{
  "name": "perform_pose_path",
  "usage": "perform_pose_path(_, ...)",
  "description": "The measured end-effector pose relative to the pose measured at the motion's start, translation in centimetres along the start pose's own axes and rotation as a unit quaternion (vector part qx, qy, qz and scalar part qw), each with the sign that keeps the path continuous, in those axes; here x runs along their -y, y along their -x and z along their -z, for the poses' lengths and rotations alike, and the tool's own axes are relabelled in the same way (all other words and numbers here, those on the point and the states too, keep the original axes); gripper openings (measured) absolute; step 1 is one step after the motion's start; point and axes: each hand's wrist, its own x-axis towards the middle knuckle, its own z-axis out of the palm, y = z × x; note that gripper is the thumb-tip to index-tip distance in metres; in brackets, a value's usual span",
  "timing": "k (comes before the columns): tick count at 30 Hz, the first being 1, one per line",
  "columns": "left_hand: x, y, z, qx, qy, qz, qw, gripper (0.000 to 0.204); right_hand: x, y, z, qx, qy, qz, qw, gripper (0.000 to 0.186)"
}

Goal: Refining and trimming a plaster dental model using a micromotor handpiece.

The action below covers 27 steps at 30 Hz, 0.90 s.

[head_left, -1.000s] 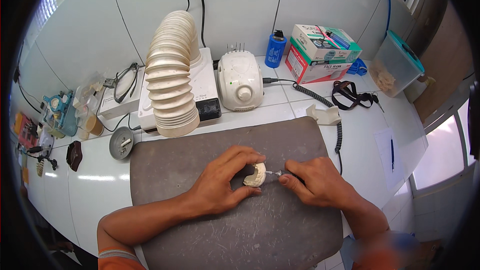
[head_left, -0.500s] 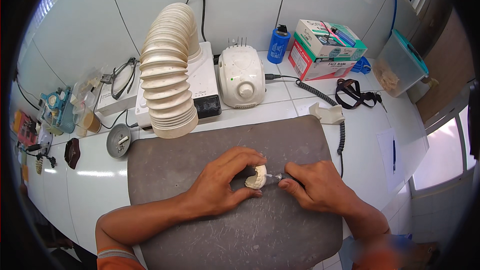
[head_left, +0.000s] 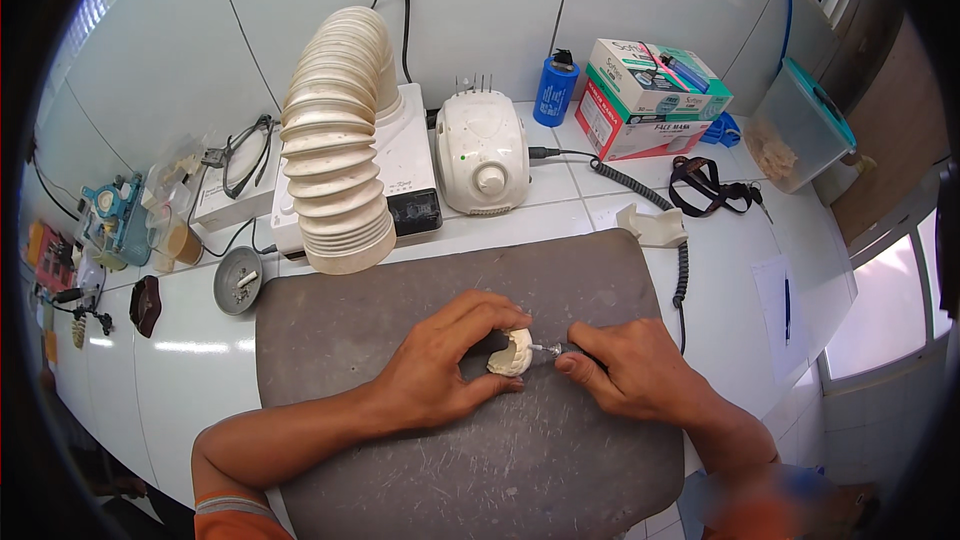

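Holding small white cast (head_left: 512, 353) on grey mat (head_left: 420, 480), mid-bench; L hand (head_left: 440, 365) fingers curled, pinching cast; R hand (head_left: 630, 370) fingers pressed tight round rotary tool, bit (head_left: 545, 349) touching cast; risk: bit skids off, nicks L fingertips (head_left: 510, 321); wrists low on mat

Pale cast (head_left: 512, 353) and rotary tool (head_left: 551, 349) on the grey mat (head_left: 560, 460)

The small cream, curved cast sits low over the mat's middle, pinched between the left hand's (head_left: 440, 368) thumb and fingers. The tool's thin metal tip lies level, touching the cast's right side; its body is hidden inside the right hand (head_left: 630, 372).
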Motion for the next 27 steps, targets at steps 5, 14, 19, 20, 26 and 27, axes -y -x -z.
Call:
perform_pose_path(5, 0.1, 0.02, 0.02, 0.003, 0.0, 0.0, 1.0, 0.062, 0.09, -0.09, 0.07, 0.005, 0.002, -0.002, 1.0, 0.051)
perform_pose_path(14, 0.05, -0.02, 0.03, 0.002, -0.002, -0.004, 1.0, 0.062, 0.0, -0.08, 0.09, 0.004, 0.006, 0.006, 1.0, 0.051)
perform_pose_path(19, -0.02, -0.13, 0.05, 0.003, -0.003, -0.004, 1.0, 0.062, 0.03, -0.09, 0.15, 0.005, 0.004, -0.006, 1.0, 0.051)
perform_pose_path(20, -0.09, -0.04, 0.04, 0.004, -0.003, -0.002, 1.0, 0.062, 0.04, -0.06, 0.13, 0.006, 0.003, -0.006, 1.0, 0.051)
perform_pose_path(26, 0.07, -0.09, 0.09, 0.003, -0.005, -0.004, 1.0, 0.062, 0.1, -0.11, 0.2, 0.016, 0.006, -0.005, 1.0, 0.052)
perform_pose_path(27, 0.09, -0.04, 0.08, 0.003, -0.008, -0.005, 1.0, 0.062, 0.0, -0.13, 0.11, 0.012, 0.003, -0.001, 1.0, 0.052)
